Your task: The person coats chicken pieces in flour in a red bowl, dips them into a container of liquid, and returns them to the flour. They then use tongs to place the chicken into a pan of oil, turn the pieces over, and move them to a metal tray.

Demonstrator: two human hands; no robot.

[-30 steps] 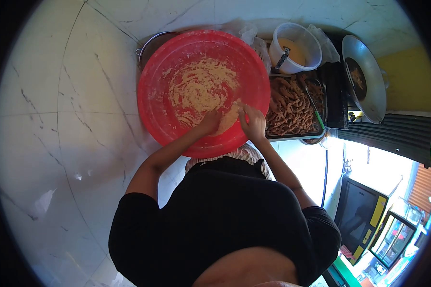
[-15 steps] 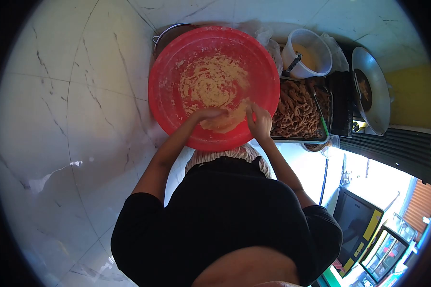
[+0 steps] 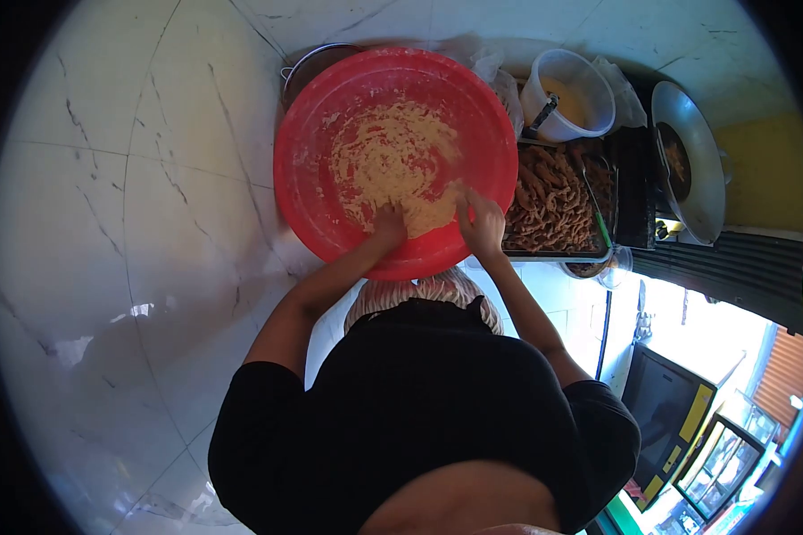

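A wide red basin (image 3: 308, 192) holds a pale, crumbly flour-like mixture (image 3: 388, 156), spread in rings over its bottom. My left hand (image 3: 390, 225) is down at the near edge of this mixture, its fingertips partly hidden in it. At the basin's right side is my right hand (image 3: 483, 227), with its thumb and fingers apart, bent toward the mixture near the wall. Nothing shows in its grasp.
Right of the basin lies a tray (image 3: 544, 257) of brown fried strips (image 3: 553, 201) with a green-handled utensil (image 3: 604, 230). Behind it stands a clear tub (image 3: 553, 67) of yellowish liquid. Farther right is a large metal wok (image 3: 700, 143). A pot (image 3: 317, 64) sits behind the basin.
My left hand has moved down and slightly left, from flat over the mixture to fingertips in it. My right hand has stayed at nearly the same place.
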